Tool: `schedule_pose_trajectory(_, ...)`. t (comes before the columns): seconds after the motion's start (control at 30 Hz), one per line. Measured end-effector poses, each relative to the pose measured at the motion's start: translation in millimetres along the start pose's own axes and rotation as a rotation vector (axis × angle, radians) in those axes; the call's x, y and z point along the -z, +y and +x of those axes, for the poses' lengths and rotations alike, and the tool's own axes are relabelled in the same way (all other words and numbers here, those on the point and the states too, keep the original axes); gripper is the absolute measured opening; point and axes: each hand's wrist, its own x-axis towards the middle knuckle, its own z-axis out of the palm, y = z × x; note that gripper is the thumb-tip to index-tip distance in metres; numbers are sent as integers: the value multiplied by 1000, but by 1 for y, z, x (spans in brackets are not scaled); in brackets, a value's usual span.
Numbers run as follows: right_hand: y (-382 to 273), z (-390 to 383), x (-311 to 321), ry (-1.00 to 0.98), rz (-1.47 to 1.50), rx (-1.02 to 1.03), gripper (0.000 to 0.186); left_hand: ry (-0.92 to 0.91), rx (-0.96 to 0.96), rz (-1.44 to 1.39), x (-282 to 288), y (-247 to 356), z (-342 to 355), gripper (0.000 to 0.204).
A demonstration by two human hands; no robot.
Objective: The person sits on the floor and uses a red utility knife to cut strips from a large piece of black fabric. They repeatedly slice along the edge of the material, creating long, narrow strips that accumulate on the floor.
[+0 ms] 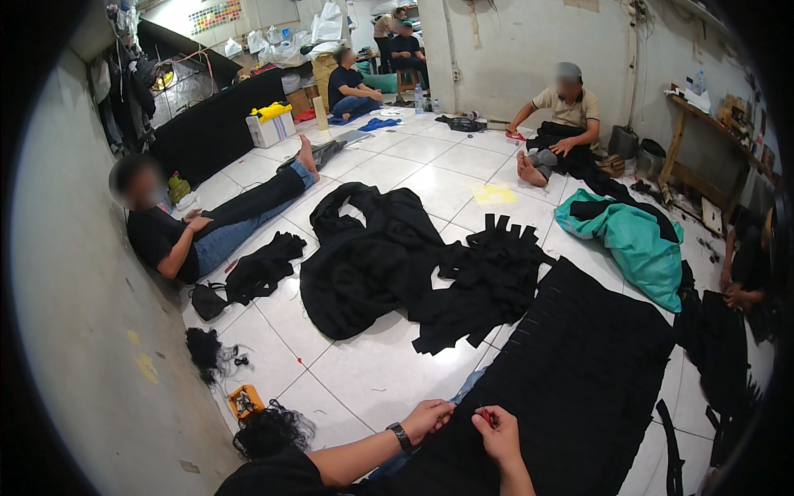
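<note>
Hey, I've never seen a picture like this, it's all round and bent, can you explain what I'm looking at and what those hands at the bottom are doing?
A wide fisheye camera on a person's head looks down, so straight edges bend. The forearms at the bottom are that person's own. The left hand, with a wristwatch, grips the edge of a black cloth spread on the white tiled floor. The right hand pinches something small and red against that cloth; I cannot tell what. More black fabric lies heaped ahead, beside a teal bundle. Other people sit or lie around the room.
</note>
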Motion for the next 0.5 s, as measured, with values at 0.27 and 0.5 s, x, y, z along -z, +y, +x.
schedule_pose_trajectory(0.27, 24, 0, -23, 59, 21, -9, 10, -23, 63, -68, 4, 4, -1, 22)
schedule_pose_trajectory(0.5, 46, 6, -12, 48, 180, -48, 6, -35, 47, -52, 2, 2, 4, 22)
